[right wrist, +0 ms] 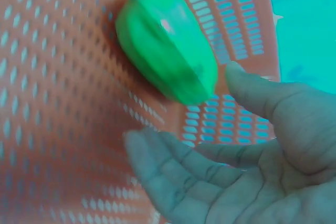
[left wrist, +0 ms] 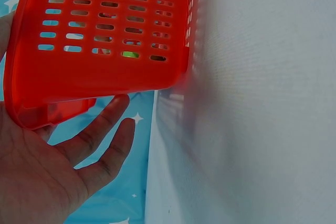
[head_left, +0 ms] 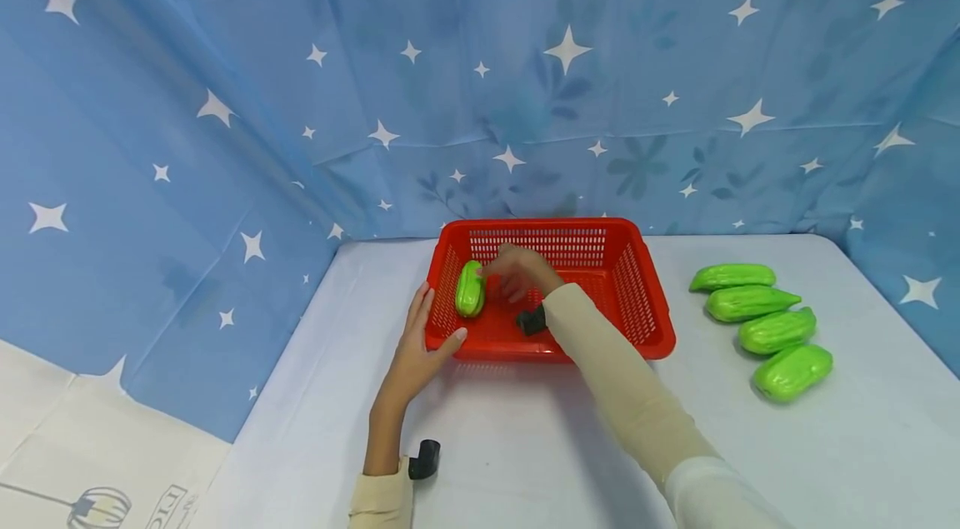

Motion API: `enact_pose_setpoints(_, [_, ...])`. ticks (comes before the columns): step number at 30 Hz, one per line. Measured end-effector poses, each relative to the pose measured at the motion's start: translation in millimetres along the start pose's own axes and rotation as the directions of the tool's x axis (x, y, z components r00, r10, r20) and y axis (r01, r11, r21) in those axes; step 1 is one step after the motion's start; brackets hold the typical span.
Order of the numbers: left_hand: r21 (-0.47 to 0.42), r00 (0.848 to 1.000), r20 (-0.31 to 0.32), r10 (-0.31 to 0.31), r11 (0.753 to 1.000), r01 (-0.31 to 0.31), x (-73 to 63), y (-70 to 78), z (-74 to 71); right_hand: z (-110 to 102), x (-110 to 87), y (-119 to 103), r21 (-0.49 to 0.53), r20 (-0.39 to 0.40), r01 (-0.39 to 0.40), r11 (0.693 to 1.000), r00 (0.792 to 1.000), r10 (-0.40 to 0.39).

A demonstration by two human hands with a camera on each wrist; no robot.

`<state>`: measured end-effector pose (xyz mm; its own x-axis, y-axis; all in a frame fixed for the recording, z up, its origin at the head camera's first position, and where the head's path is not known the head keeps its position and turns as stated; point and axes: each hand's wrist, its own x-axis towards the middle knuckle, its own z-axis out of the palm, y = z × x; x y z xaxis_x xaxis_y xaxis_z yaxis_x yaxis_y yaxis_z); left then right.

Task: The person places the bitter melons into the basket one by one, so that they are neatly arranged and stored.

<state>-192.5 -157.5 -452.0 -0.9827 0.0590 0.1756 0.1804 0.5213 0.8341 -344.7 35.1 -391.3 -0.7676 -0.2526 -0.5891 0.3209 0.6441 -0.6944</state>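
Note:
Inside the red plastic basket (head_left: 495,337), a green ridged gourd (head_left: 470,291) lies lengthwise along the left wall. My right hand (head_left: 517,266) reaches into the basket just right of this gourd. In the right wrist view, thumb and fingers are spread apart, and nothing sits between them. The gourd (right wrist: 168,48) shows beyond the fingertips there. My left hand (head_left: 412,358) rests at the basket's front left corner, thumb by the front rim and fingers extended along the left side. The left wrist view shows the palm and relaxed fingers (left wrist: 107,163) outside the basket wall (left wrist: 105,72).
Several more green gourds (head_left: 776,331) lie in a slanting column on the white table (head_left: 885,429), right of the basket. Behind the table hangs a blue curtain (head_left: 450,79) with white stars, which also runs along the left side.

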Motion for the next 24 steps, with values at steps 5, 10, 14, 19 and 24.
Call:
enact_pose_setpoints(5, [-0.001,1.000,-0.002,-0.010,1.000,0.010,0.5,0.5,-0.4,-22,-14.8,5,-0.096,-0.015,0.056,0.994,0.998,-0.058])
enact_pose_setpoints(10, [-0.012,1.000,0.006,-0.014,1.000,0.014,0.3,0.6,-1.2,-45,-34.1,16,-0.190,-0.001,0.140,0.972,0.990,-0.143])
enact_pose_setpoints(14, [-0.019,1.000,0.007,-0.023,1.000,0.023,0.1,0.4,-2.2,-62,-53.1,29,-0.251,0.023,0.239,0.938,0.970,-0.241])
enact_pose_setpoints(19, [-0.022,1.000,0.008,-0.026,0.999,0.026,1.3,0.4,-1.8,-84,-78.1,51,-0.309,0.012,0.369,0.877,0.923,-0.384])
enact_pose_setpoints(24, [-0.023,0.999,0.014,-0.037,0.999,0.037,0.2,1.8,-2.3,-102,-105.9,81,-0.280,-0.036,0.456,0.845,0.875,-0.483])
